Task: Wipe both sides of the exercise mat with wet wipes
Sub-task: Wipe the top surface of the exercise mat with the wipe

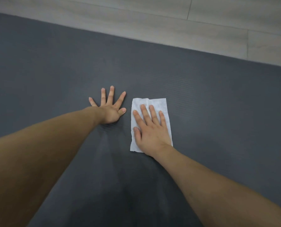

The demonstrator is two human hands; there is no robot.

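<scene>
Exercise mat (202, 99) wiping is judged underway: a wet wipe (157, 104) is pressed flat by the open right hand (151, 130); the left hand (111, 110), splayed, holds nothing. The underside seemingly remains.

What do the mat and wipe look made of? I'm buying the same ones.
Mat: probably foam or rubber, matte dark grey, with fine ribbing and a dent under the left hand. Wipe: thin white nonwoven sheet, creased, lying flat under the right hand.
</scene>
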